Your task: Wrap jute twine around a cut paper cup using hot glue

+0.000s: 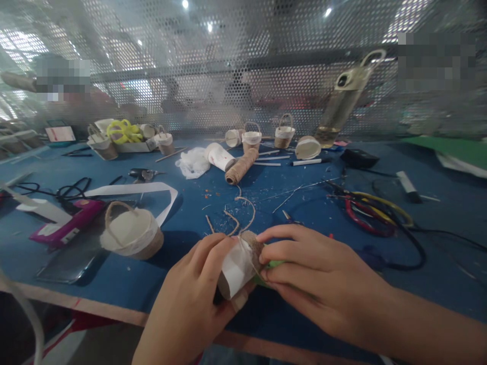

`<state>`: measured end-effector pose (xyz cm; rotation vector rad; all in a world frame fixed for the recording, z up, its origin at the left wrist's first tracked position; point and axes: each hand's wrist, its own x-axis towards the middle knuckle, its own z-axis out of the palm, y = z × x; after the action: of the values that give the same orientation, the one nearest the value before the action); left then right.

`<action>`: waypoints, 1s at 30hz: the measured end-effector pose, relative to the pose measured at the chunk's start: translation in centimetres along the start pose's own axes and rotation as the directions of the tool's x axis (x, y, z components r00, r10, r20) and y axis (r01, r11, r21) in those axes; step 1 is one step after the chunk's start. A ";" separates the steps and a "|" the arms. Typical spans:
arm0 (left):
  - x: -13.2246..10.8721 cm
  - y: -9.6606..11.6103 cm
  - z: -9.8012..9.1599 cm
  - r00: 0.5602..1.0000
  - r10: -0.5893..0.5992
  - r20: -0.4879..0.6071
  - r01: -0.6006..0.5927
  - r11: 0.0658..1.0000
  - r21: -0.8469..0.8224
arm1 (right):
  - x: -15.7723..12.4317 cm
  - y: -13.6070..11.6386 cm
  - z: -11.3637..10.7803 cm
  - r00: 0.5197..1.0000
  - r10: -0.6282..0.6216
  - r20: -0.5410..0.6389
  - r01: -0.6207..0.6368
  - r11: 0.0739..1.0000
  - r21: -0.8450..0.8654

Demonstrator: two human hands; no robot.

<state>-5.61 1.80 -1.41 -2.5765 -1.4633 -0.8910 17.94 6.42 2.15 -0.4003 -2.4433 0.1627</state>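
My left hand wraps around a small cylinder lying on its side, white paper on its near part and brown twine around its far end. My right hand is closed at the twine-covered end, its fingertips pinching a strand of twine. From the cylinder the twine runs back in a loose curl towards a twine roll on the blue table. Something green shows under my right fingers, mostly hidden. Left of my hands stands a small cup-shaped basket with a twine handle.
A purple glue gun and a phone lie at left. Along the back stand several small baskets, yellow-handled scissors and a tall bottle. Red-handled pliers and cables lie at right. A perforated screen bounds the table.
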 end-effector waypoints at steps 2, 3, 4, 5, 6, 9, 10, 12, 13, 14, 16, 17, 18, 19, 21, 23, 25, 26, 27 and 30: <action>0.0 0.0 0.0 1.000 -0.001 0.001 0.001 1.000 -0.007 | 0.2 -0.1 0.0 1.000 -0.021 0.005 0.022 0.999 -0.039; 0.0 0.0 0.0 1.000 -0.001 -0.001 0.001 1.000 -0.009 | 0.3 -0.2 0.0 1.000 -0.025 0.006 0.025 0.998 -0.054; 0.0 0.0 0.0 1.000 -0.001 -0.002 0.001 1.000 -0.009 | 0.4 -0.3 0.0 1.000 -0.027 0.011 0.028 0.997 -0.071; 0.1 0.0 0.0 1.000 -0.001 -0.002 0.001 1.000 -0.009 | 0.4 -0.3 -0.1 0.999 -0.031 0.019 0.033 0.996 -0.087; 0.1 0.0 -0.1 1.000 0.000 -0.003 0.000 1.000 -0.007 | 0.5 -0.3 -0.2 0.999 -0.032 0.029 0.035 0.994 -0.101; 0.2 0.2 -0.1 1.000 0.008 -0.010 -0.008 1.000 0.002 | 0.4 -0.4 -0.3 0.998 -0.041 0.048 0.047 0.992 -0.118; 0.2 0.2 -0.1 1.000 0.010 -0.016 -0.010 1.000 0.006 | 0.4 -0.3 -0.3 0.998 -0.042 0.043 0.047 0.991 -0.121; 0.3 0.3 -0.1 1.000 0.009 -0.021 -0.008 1.000 0.009 | 0.3 -0.3 -0.2 0.998 -0.051 0.025 0.053 0.991 -0.123; 0.3 0.3 -0.1 1.000 0.007 -0.021 -0.007 1.000 0.010 | 0.2 -0.3 -0.2 0.998 -0.059 0.016 0.060 0.991 -0.122; 0.3 0.3 -0.1 1.000 0.008 -0.024 -0.008 1.000 0.012 | 0.1 -0.2 -0.1 0.998 -0.061 0.012 0.062 0.991 -0.119; 0.2 0.2 -0.1 0.999 0.019 -0.035 -0.018 1.000 0.022 | 0.0 -0.2 -0.1 0.998 -0.060 0.008 0.060 0.992 -0.115; 0.1 0.2 -0.1 0.999 0.027 -0.043 -0.025 0.999 0.032 | 0.0 -0.1 0.0 0.998 -0.056 0.005 0.056 0.992 -0.114; 0.1 0.1 -0.1 0.998 0.036 -0.053 -0.034 0.999 0.042 | -0.1 -0.1 0.0 0.999 -0.048 0.002 0.048 0.992 -0.113; 0.0 0.1 -0.1 0.997 0.043 -0.063 -0.040 0.998 0.050 | -0.1 -0.1 0.0 0.999 -0.042 0.000 0.042 0.993 -0.110; 0.0 0.1 0.0 0.996 0.048 -0.076 -0.043 0.997 0.061 | -0.2 0.0 0.0 0.999 -0.046 -0.009 0.045 0.993 -0.109; 0.1 0.0 0.0 0.995 0.049 -0.083 -0.044 0.997 0.060 | -0.3 0.0 0.0 0.998 -0.054 -0.017 0.051 0.992 -0.116; 0.1 0.1 0.0 0.996 0.045 -0.077 -0.040 0.998 0.054 | -0.4 0.0 0.0 0.998 -0.062 -0.021 0.059 0.990 -0.128; 0.1 0.1 -0.1 0.996 0.043 -0.073 -0.040 0.998 0.049 | -0.4 0.0 -0.1 0.998 -0.058 -0.019 0.055 0.989 -0.134; 0.2 0.2 -0.2 0.997 0.039 -0.067 -0.037 0.998 0.042 | -0.4 0.0 -0.1 0.999 -0.051 -0.016 0.049 0.989 -0.138; 0.1 0.2 -0.3 0.998 0.043 -0.048 -0.042 0.999 0.028 | -0.3 -0.2 -0.1 1.000 -0.023 -0.012 0.021 0.989 -0.147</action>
<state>-5.51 1.69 -1.05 -2.5379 -1.3934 -0.9151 18.17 6.16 2.11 -0.4364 -2.4537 -0.0296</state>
